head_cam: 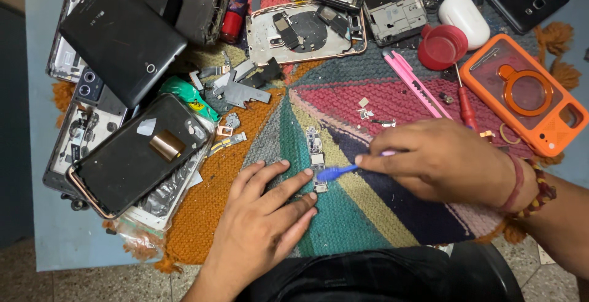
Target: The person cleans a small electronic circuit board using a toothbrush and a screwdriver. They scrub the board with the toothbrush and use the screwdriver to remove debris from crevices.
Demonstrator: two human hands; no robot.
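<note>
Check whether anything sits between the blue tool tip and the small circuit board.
Nothing visible does: the blue plastic tool in the right hand already meets the narrow circuit board, which the left hand steadies.

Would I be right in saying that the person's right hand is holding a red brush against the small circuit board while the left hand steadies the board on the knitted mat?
Not quite: the brush is blue, not red, as the head view shows. The rest holds: the right hand holds it against the small circuit board while the left hand steadies the board on the knitted mat.

circuit board [316, 158] on mat [343, 216] — phones [132, 154] left, case [524, 93] right
</note>
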